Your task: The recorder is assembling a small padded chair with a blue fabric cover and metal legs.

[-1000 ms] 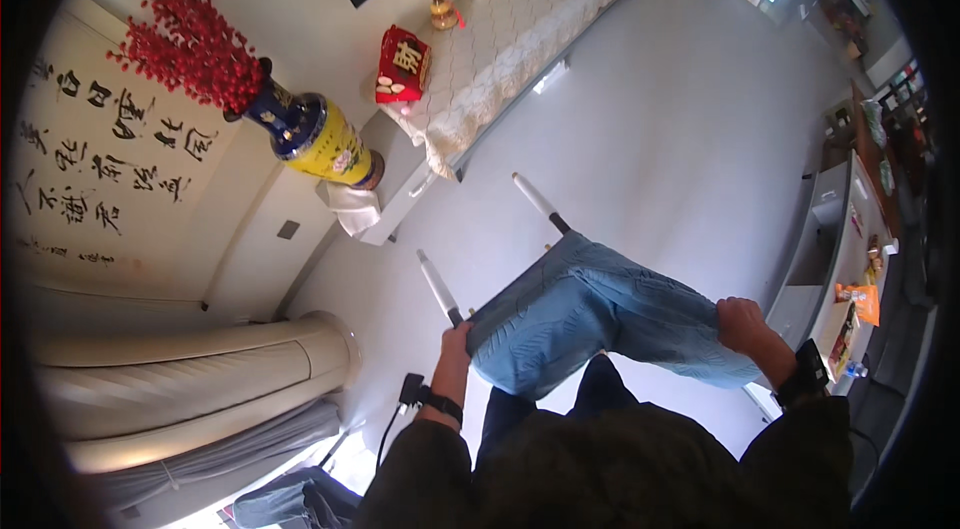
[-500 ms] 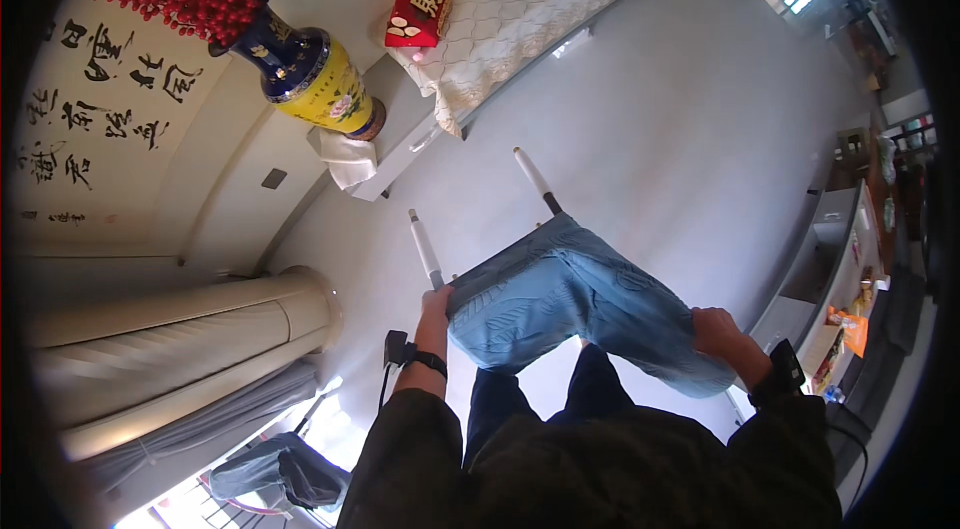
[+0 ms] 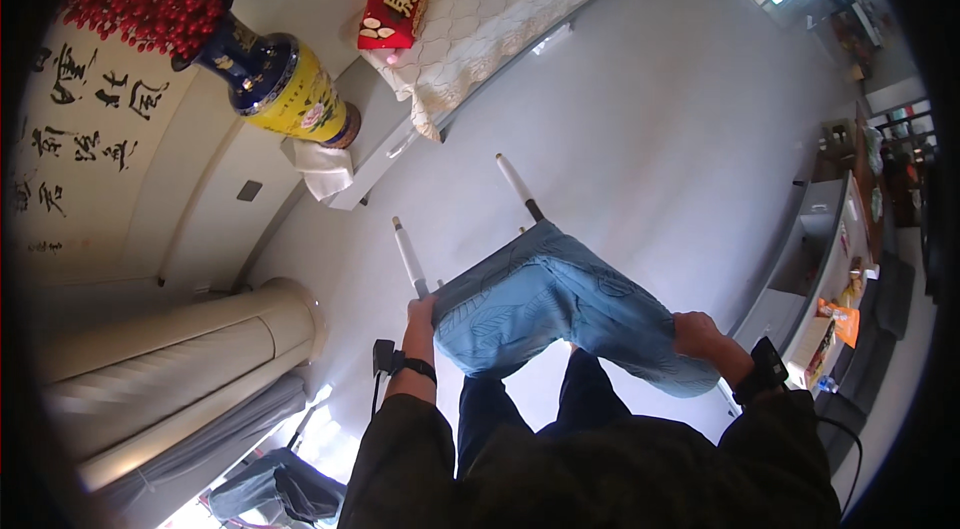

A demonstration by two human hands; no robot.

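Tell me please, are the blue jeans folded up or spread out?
Spread out: the jeans hang draped between left hand and right hand.

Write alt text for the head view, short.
A person's left hand and right hand grip a pair of light blue jeans draped over a white-legged rack above a grey floor; a yellow and blue vase stands upper left.

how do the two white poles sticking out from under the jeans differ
The left pole starts right at the left hand, which grips beside its base; the right pole stands apart from both hands. The right pole reaches farther up the picture and shows a dark band where it meets the jeans; the left pole's base is less clear. Both are slim, white and tilted alike.
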